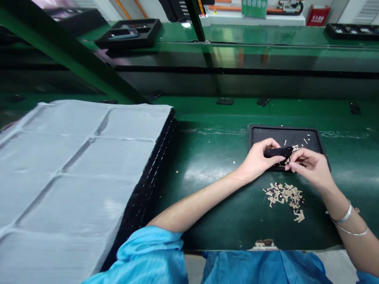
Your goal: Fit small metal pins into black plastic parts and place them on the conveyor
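Head view: left hand grips small black part over black tray; right hand fingertips pinch its end. Tan strips lie heaped nearby. Step, apparently: peeling a strip, which needs a fine pinch.

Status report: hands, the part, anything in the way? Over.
Left hand grips small black part; right hand pinches its end. Part above black tray. Tan strip pile beside tray, clear of hands.
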Demonstrator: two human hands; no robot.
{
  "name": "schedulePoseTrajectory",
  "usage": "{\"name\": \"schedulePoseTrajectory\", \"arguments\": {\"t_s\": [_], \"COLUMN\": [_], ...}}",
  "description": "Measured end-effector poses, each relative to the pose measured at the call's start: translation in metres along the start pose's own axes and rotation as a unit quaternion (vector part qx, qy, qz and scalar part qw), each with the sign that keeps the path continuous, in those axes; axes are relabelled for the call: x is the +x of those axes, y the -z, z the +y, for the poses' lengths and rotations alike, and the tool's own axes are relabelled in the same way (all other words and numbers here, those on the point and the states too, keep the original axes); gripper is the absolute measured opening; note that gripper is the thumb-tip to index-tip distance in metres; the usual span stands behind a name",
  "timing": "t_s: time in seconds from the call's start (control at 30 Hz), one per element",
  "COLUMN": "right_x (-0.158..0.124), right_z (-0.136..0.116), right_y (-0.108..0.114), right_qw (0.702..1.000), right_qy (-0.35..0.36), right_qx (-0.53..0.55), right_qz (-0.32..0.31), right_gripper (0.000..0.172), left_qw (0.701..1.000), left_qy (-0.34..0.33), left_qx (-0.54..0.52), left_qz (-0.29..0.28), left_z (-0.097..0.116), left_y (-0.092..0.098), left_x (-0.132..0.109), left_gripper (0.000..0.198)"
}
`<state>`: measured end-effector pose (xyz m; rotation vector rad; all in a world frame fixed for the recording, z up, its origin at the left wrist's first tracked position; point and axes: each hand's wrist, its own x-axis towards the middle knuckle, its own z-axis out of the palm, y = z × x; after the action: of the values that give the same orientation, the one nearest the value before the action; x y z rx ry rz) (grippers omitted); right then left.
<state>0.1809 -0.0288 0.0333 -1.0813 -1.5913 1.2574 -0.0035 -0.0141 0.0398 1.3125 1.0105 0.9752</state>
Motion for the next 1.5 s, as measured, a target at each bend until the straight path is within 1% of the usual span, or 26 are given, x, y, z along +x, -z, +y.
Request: {"name": "schedulePoseTrajectory", "arguments": {"t_s": [0.07, 0.13, 0.2, 0.23, 0.3, 0.37, 0.43, 0.53, 0.6, 0.63, 0.77, 0.8, 0.87, 1.0, 1.23, 1.5], "right_x": [-0.001, -0.002, -0.003, -0.003, -0.002, -0.001, 0.0, 0.001, 0.0, 0.0, -0.004, -0.005, -0.006, -0.006, -0.006, -0.006], "right_z": [-0.001, -0.002, -0.003, -0.004, -0.003, -0.002, -0.002, -0.001, -0.001, -0.001, -0.002, -0.003, -0.005, -0.01, -0.015, -0.016], "right_y": [0.0, 0.001, 0.002, 0.002, 0.003, 0.004, 0.005, 0.006, 0.004, 0.002, -0.007, -0.009, -0.012, -0.015, -0.016, -0.017], "right_qw": [1.0, 0.998, 0.994, 0.993, 0.995, 0.998, 0.998, 0.996, 0.996, 0.995, 0.98, 0.975, 0.969, 0.969, 0.971, 0.97], "right_qy": [0.011, 0.033, 0.059, 0.066, 0.06, 0.033, 0.012, 0.003, 0.008, 0.014, 0.043, 0.046, 0.044, 0.037, 0.039, 0.031], "right_qx": [0.002, 0.009, 0.018, 0.021, 0.023, 0.024, 0.04, 0.077, 0.081, 0.074, -0.001, -0.023, -0.061, -0.093, -0.117, -0.121], "right_qz": [0.017, 0.056, 0.089, 0.094, 0.08, 0.057, 0.046, 0.034, 0.043, 0.065, 0.196, 0.218, 0.234, 0.224, 0.206, 0.209], "right_gripper": [0.009, 0.01, 0.01, 0.009, 0.009, 0.011, 0.015, 0.019, 0.018, 0.016, 0.007, 0.006, 0.006, 0.006, 0.008, 0.009], "left_qw": [1.0, 0.999, 0.998, 0.997, 0.992, 0.989, 0.991, 0.991, 0.987, 0.987, 0.991, 0.992, 0.994, 0.995, 0.997, 0.998], "left_qy": [-0.007, -0.015, -0.009, 0.01, 0.057, 0.083, 0.074, 0.063, 0.06, 0.058, 0.048, 0.047, 0.052, 0.066, 0.051, 0.047], "left_qx": [0.019, 0.043, 0.055, 0.051, 0.033, 0.014, -0.013, -0.097, -0.139, -0.148, -0.125, -0.113, -0.089, -0.066, -0.058, -0.052], "left_qz": [-0.001, -0.003, -0.027, -0.053, -0.104, -0.121, -0.108, -0.074, -0.048, -0.038, -0.021, -0.019, -0.02, -0.021, -0.009, -0.002], "left_z": [-0.001, -0.001, 0.0, 0.001, 0.001, 0.002, 0.001, -0.001, -0.002, -0.003, -0.005, -0.005, -0.004, -0.001, 0.001, 0.0], "left_y": [0.001, 0.002, 0.002, 0.002, 0.0, -0.001, -0.001, -0.001, -0.003, -0.004, -0.014, -0.016, -0.019, -0.02, -0.018, -0.018], "left_x": [0.001, 0.002, 0.001, 0.0, -0.003, -0.004, -0.003, -0.001, -0.001, -0.002, -0.01, -0.012, -0.016, -0.018, -0.017, -0.017], "left_gripper": [0.017, 0.016, 0.016, 0.016, 0.014, 0.013, 0.019, 0.025, 0.025, 0.025, 0.024, 0.024, 0.022, 0.02, 0.018, 0.019]}}
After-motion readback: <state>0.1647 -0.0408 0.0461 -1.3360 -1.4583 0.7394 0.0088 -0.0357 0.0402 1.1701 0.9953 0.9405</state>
